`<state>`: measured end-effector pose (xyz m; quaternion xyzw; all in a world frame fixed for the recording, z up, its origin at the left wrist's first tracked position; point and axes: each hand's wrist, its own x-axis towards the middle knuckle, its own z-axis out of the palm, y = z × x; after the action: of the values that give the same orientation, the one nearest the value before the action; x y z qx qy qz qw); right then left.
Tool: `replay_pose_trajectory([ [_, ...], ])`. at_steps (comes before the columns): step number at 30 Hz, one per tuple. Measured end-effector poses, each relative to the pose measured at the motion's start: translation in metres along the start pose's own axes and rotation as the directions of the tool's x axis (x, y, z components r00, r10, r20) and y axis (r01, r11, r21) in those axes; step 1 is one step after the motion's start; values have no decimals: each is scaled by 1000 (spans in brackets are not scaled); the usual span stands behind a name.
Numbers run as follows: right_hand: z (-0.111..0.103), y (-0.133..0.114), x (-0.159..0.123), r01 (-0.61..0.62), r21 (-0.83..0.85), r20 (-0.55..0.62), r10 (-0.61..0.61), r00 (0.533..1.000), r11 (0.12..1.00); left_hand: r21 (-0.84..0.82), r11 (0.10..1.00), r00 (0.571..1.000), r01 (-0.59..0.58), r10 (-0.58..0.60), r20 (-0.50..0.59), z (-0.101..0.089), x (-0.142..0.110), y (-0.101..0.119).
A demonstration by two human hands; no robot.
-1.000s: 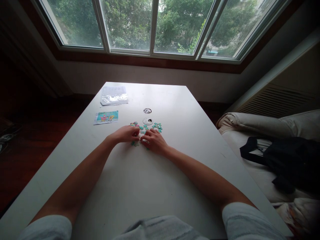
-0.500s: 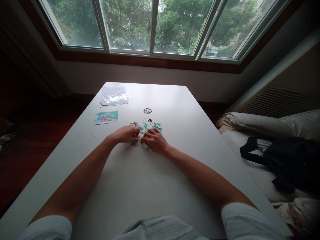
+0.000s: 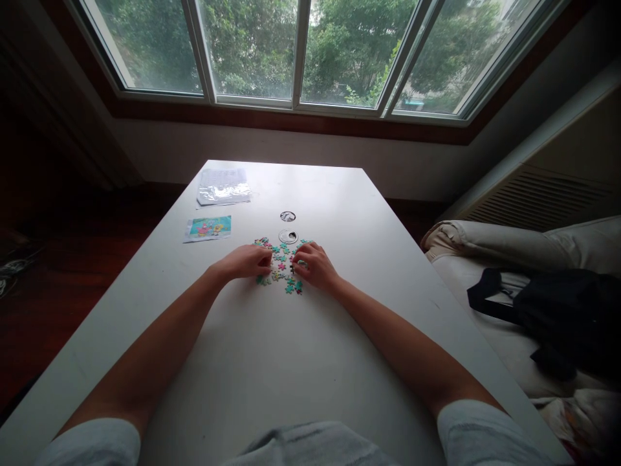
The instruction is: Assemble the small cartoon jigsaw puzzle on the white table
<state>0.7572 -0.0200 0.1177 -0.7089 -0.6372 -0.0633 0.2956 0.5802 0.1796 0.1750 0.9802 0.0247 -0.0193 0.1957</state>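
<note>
Small jigsaw puzzle pieces (image 3: 283,257), mostly green with some pink and pale ones, lie loose in a cluster on the white table (image 3: 272,349). At the cluster's left side is my left hand (image 3: 247,261), its fingers curled in and thumb close to them; whatever they hold is hidden. Across from it, my right hand (image 3: 316,266) is bent over the right side, thumb and fingertips closed at a small dark puzzle piece (image 3: 292,266). More green pieces (image 3: 292,286) sit just below the right fingertips. Both forearms reach over the tabletop.
Beyond the pieces lie two round black-and-white discs (image 3: 288,237). To the left are a colourful picture card (image 3: 210,227) and a clear plastic bag with papers (image 3: 224,186). A pale sofa (image 3: 485,243) with a dark garment (image 3: 567,310) stands at the right, beside the table edge.
My right hand has moved to the right, away from my left hand, uncovering more pieces in the middle and below. The left hand has hardly moved. The view has shifted slightly.
</note>
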Motion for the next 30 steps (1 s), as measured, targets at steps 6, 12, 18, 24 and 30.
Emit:
replay_pose_trajectory([
  [6, -1, -4, 1, -1, -37, -10, 0, 1000, 999, 28, 999, 999, -30, 29, 22, -5, -2, 5],
  [12, -4, -13, 0, 112, 18, 69, -113, 991, 994, 49, 999, 1000, -13, 13, 3, -5, -1, 7],
  [18, 0, -24, 0, 213, 7, 120, -212, 970, 977, 69, 996, 998, -50, 48, 29, -6, -2, 8],
  [24, 0, -22, 0, 216, 18, 85, -217, 972, 976, 106, 993, 998, -50, 47, 28, -4, -1, 8],
  [30, -1, -20, 0, 204, 20, 98, -205, 974, 979, 124, 991, 998, -55, 52, 28, -4, -1, 12],
])
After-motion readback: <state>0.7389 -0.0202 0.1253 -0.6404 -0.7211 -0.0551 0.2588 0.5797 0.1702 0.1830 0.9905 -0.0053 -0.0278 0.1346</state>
